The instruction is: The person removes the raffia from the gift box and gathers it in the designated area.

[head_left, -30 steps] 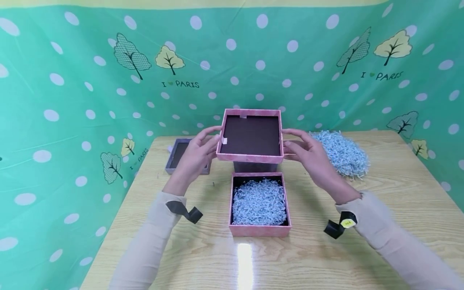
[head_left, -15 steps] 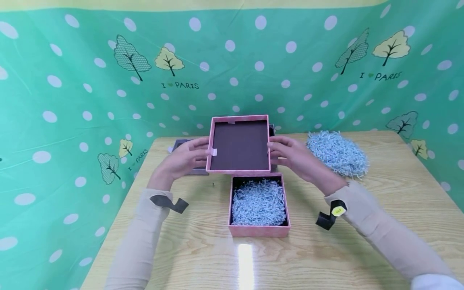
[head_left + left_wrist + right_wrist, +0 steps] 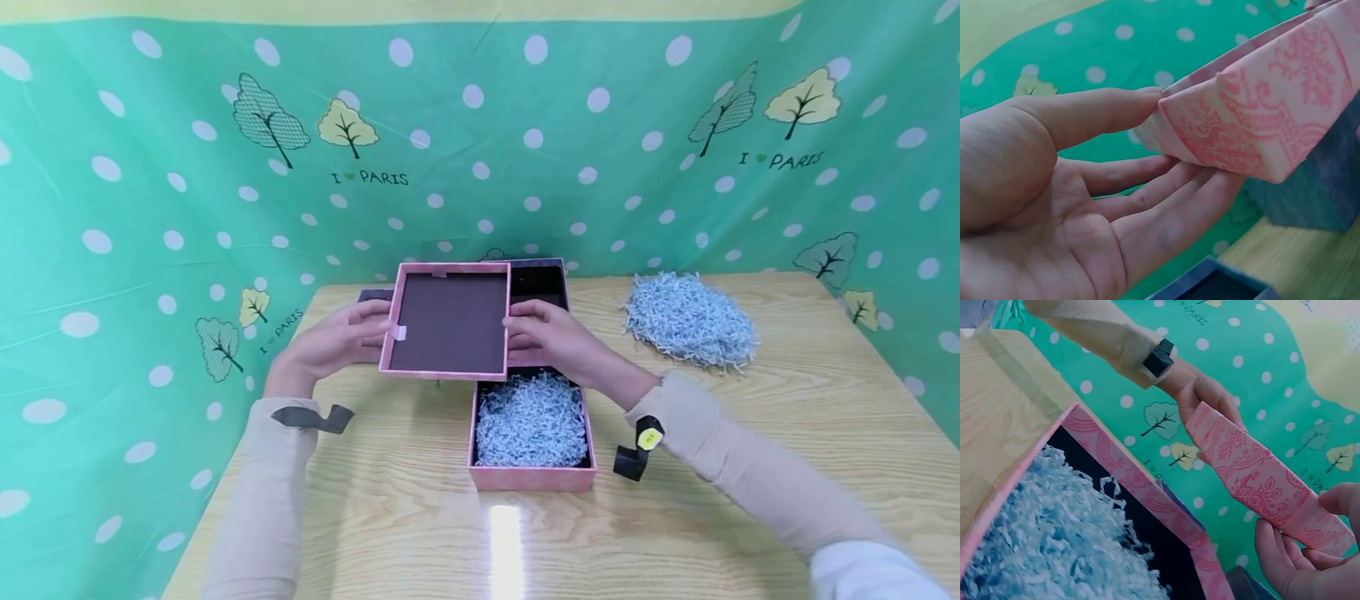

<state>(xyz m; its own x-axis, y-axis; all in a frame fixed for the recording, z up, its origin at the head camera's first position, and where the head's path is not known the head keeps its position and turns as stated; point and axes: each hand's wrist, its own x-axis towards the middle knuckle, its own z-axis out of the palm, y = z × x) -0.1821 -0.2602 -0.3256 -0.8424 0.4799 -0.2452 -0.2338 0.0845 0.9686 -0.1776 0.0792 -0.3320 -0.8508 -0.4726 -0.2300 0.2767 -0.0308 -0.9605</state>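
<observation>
Both hands hold a pink patterned box lid (image 3: 453, 323) in the air, its dark inner face turned up toward the head camera. The left hand (image 3: 330, 342) grips its left side; in the left wrist view the thumb is on the rim and the fingers (image 3: 1166, 194) lie underneath. At the lid's right side the right hand (image 3: 551, 337) pinches the edge, also seen in the right wrist view between thumb and fingers (image 3: 1279, 556). Below stands the open pink box (image 3: 532, 479), filled with light blue shredded paper (image 3: 531, 421). The lid overlaps the view of its back left corner.
Behind the pink box stands an open dark grey-blue box (image 3: 538, 287), partly hidden. A matching shallow grey lid (image 3: 372, 295) lies to the left, mostly covered by the left hand and pink lid. Loose blue shredded paper (image 3: 690, 321) is heaped at the table's back right.
Both hands have carried the pink lid to the left and somewhat lower, off from above the grey box, uncovering more of that box. The pink box has stayed put.
</observation>
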